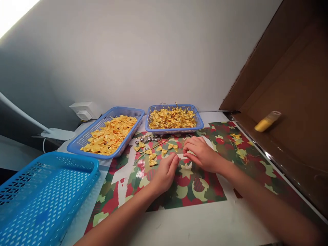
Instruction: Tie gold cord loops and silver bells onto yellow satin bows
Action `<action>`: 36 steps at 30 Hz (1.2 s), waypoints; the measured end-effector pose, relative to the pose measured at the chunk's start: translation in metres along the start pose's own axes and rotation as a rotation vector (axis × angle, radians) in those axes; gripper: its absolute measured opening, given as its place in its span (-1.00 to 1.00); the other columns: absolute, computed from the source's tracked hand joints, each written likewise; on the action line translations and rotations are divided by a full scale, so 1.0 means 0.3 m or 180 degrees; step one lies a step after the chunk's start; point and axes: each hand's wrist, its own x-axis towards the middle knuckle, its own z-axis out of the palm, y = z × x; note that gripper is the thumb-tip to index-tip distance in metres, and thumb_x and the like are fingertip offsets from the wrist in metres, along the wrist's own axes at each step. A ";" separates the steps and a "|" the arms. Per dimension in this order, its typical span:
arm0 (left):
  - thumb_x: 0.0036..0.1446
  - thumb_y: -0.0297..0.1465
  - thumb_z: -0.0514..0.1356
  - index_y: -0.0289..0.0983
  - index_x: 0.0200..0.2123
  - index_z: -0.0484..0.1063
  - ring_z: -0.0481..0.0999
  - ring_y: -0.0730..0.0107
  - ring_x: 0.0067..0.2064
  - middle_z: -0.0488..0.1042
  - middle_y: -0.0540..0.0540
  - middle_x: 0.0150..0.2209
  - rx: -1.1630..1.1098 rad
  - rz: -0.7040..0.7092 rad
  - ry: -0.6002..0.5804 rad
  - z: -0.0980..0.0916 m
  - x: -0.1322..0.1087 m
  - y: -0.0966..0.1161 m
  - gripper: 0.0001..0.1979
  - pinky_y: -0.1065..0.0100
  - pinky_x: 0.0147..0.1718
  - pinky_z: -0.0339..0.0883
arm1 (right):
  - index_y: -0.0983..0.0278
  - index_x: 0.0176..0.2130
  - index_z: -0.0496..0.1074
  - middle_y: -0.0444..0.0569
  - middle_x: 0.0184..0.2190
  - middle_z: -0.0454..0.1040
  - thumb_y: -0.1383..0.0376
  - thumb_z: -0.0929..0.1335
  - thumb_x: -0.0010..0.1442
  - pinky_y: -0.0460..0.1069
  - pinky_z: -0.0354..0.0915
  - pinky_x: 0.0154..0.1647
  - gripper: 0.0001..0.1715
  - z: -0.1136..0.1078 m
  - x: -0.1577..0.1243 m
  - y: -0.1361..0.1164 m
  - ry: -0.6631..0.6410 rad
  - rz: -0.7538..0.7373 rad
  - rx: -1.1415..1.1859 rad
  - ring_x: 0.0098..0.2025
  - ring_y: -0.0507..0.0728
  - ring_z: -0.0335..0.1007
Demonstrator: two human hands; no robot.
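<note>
The left hand (165,172) and right hand (202,153) pinch 1 small white piece (182,156) over patterned paper (205,191).

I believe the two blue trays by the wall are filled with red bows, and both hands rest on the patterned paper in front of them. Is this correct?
Not quite: in the head view the bows in both blue trays are yellow, not red. The rest holds: the left hand and the right hand rest on the patterned paper in front of them.
</note>
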 end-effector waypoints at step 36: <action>0.00 -0.21 0.32 -0.29 -0.48 0.57 0.32 0.46 -0.47 0.49 -0.06 -0.51 -0.1336 -0.0848 -0.0038 -0.013 -0.007 -0.011 -0.76 0.43 -0.48 0.19 | 0.24 -0.28 0.46 -0.08 -0.33 0.46 0.27 0.33 0.23 0.01 0.15 -0.20 -0.89 0.037 0.002 -0.013 -0.0157 0.0653 0.1329 -0.28 0.08 0.30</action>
